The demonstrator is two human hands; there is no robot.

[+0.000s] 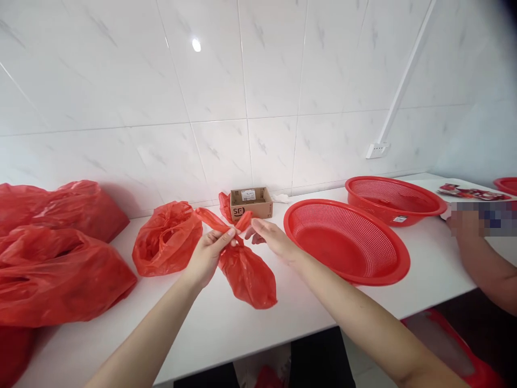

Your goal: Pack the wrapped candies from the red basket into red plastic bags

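My left hand (212,250) is closed, thumb and fingers pinching the gathered neck of a red plastic bag (250,275). The bag's full lower part hangs down to the white table, and its loose ends stick up and out above the pinch; what it contains is hidden. Just right of the neck, my right hand (271,237) has its fingers apart beside one loose end, and I cannot tell whether it touches it. An open red plastic bag (167,240) with a rolled-down mouth stands left of my left hand.
Large red bags (60,269) fill the table's left end. A small cardboard box (251,205) stands against the tiled wall. Two red perforated basins, one nearer (347,242) and one farther (396,199), sit to the right. At far right is another person's arm (484,258).
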